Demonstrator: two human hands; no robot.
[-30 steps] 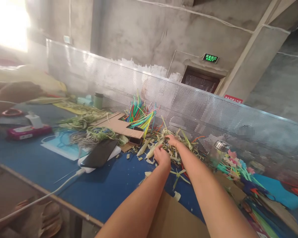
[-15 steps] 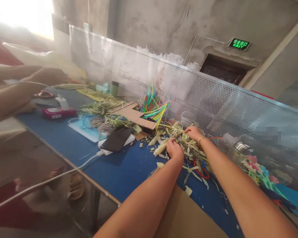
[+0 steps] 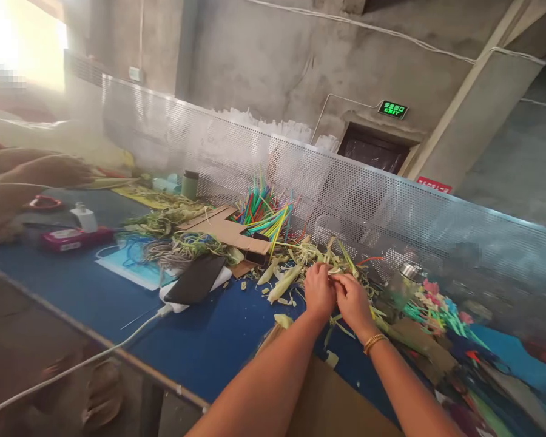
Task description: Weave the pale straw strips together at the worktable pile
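My left hand (image 3: 319, 291) and my right hand (image 3: 352, 298) are together over a heap of pale green leaf scraps (image 3: 300, 261) on the blue table (image 3: 209, 346). Both hands have their fingers pinched on a narrow leaf strip (image 3: 335, 272) held between them. A gold bracelet (image 3: 374, 343) circles my right wrist. Just behind the heap stands a bundle of coloured straws (image 3: 264, 212), and a red ring (image 3: 334, 309) lies partly hidden under my hands.
A perforated metal screen (image 3: 346, 194) runs along the table's far side. A black phone (image 3: 195, 279) on a white charger with its cable, cardboard (image 3: 227, 230), a pink box (image 3: 70, 238) and paper flowers (image 3: 437, 303) lie around. Another person's hands (image 3: 50, 173) work at the left.
My right hand drew back from the far side of the heap and met my left hand. Both now pinch a leaf strip. The view swung slightly.
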